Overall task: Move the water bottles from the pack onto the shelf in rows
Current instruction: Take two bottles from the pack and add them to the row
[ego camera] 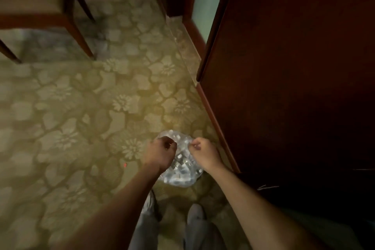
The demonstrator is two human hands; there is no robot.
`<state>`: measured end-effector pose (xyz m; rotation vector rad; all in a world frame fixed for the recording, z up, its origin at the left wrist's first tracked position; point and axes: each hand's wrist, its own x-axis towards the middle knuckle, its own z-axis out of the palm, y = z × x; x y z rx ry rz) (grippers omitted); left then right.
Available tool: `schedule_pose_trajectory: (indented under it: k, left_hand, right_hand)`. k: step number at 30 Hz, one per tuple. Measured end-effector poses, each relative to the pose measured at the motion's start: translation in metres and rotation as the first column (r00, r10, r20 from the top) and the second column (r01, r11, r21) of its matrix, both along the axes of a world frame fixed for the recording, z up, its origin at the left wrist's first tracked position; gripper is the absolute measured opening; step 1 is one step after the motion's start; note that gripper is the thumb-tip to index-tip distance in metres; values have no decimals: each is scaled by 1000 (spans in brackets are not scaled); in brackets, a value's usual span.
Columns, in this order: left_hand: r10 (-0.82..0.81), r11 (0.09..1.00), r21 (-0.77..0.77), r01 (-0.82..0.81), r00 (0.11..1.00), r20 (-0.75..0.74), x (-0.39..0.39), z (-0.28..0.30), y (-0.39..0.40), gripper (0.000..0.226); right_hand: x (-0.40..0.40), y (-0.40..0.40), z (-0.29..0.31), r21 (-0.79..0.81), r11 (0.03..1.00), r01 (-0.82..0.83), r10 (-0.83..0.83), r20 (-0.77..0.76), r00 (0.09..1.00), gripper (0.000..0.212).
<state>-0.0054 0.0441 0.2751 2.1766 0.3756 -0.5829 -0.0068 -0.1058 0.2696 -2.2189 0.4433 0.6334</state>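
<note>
A pack of water bottles (pixel 180 170) in clear shrink wrap stands on the patterned carpet right in front of my feet. Several bottle caps show through the plastic. My left hand (pixel 160 153) grips the wrap at the pack's top left with curled fingers. My right hand (pixel 204 153) pinches the wrap at the top right. Both hands hold the film, a short gap apart. The bottles' bodies are mostly hidden under my hands and the wrap. No shelf is in view.
A tall dark wooden cabinet (pixel 294 67) fills the right side, close beside the pack. A wooden chair (pixel 40 12) with a tan seat stands at the far left. The floral carpet (pixel 81 117) stretches to the left.
</note>
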Motion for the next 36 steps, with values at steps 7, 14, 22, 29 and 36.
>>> schedule_pose_trajectory:
  k: [7, 14, 22, 29, 36]
  left_hand:
    - [186, 956, -177, -232, 952, -245, 16, -154, 4, 12]
    - [133, 970, -145, -193, 929, -344, 28, -328, 1, 29]
    - [52, 990, -105, -93, 938, -342, 49, -427, 10, 31]
    - [-152, 988, -32, 152, 902, -404, 46, -454, 14, 35]
    - [-114, 993, -39, 108, 901, -419, 32, -457, 3, 35]
  right_hand:
    - [22, 7, -172, 25, 1000, 2, 2, -155, 988, 3]
    - [49, 4, -365, -1, 995, -96, 93, -224, 970, 19]
    - [39, 26, -507, -56, 949, -311, 272, -351, 896, 19]
    - [35, 39, -562, -283, 824, -492, 378, -372, 848, 38]
    - [45, 34, -552, -318, 907, -277, 175, -314, 933, 25]
